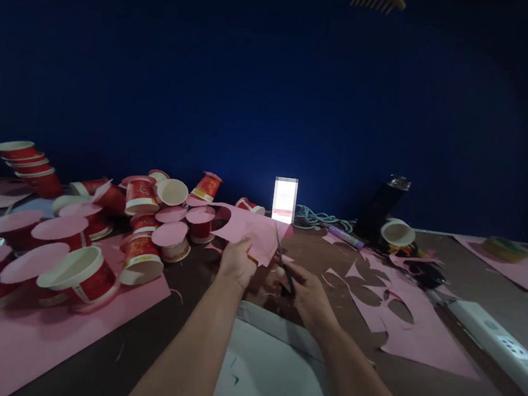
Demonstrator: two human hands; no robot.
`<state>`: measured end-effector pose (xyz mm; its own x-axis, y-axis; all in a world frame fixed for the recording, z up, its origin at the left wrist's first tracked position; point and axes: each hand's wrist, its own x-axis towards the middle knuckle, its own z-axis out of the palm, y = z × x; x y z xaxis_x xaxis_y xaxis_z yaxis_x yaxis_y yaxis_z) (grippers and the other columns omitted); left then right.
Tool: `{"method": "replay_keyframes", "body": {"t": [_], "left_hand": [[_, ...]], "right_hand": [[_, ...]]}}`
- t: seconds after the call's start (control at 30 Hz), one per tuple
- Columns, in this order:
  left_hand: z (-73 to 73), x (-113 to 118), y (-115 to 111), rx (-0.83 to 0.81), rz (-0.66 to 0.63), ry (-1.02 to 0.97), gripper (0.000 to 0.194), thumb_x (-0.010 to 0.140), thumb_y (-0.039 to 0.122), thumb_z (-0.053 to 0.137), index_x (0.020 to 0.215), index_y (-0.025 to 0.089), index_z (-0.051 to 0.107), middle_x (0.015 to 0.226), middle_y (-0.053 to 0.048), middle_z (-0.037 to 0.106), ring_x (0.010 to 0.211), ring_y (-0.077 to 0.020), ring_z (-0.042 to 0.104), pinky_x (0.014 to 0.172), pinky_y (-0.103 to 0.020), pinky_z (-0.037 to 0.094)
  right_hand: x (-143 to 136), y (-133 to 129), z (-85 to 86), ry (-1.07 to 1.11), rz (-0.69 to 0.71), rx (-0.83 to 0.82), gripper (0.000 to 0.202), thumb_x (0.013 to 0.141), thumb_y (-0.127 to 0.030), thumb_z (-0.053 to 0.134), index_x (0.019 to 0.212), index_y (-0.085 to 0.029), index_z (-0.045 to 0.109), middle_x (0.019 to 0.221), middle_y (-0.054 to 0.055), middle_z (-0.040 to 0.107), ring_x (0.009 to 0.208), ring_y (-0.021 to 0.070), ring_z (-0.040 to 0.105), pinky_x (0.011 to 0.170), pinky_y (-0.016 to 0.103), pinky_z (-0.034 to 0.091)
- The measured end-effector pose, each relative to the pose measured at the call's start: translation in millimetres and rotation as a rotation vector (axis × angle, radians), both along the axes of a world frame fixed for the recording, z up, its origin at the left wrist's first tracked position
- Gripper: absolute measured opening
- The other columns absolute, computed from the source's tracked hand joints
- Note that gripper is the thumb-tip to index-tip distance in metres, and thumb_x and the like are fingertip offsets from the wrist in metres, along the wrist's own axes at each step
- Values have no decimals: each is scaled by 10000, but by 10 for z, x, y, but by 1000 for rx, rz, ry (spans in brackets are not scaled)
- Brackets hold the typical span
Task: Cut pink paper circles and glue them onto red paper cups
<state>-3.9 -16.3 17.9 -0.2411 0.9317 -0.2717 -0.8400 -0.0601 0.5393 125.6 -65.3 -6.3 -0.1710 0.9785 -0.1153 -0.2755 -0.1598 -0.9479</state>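
My left hand (238, 262) is closed on the near edge of a sheet of pink paper (237, 220), raised a little above the brown table. A rounded cut-out shows at the sheet's left side. In my right hand (306, 292) is a pair of black-handled scissors (287, 278), fingers wrapped around the handles. Their blades point up and away, at the right edge of the sheet; I cannot tell how far apart the blades are. Left of my hands stand red paper cups, several topped with pink paper discs (170, 234).
A pink sheet with round holes (420, 336) lies on the right, near a white power strip (491, 332). Behind are a bright pixelated rectangle (284, 200), a coiled cable (321, 219), a purple tube (346, 237) and a dark bottle (382, 202). A white board (267, 376) is in front of me.
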Motion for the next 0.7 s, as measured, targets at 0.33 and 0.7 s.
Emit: {"method": "replay_keyframes", "body": {"t": [0.33,0.7], "left_hand": [[44,36,-81,-14,-38,119,303,727,72,608,1028,77,638,662,-47,683,606,-170,665,729,-332,550],[-52,-16,6,0,-35,75,308,689,46,627,995,71,650,696,-64,693,637,-188,676,796,-385,540]], "right_hand": [[17,-19,69,-108,-44,19,478,640,-450,763,1045,-203,709,693,-2,602,580,113,519,557,250,453],[20,-24,81,-143,-58,42,448,644,-456,751,999,-184,728,594,-22,540,482,75,422,458,217,367]]}}
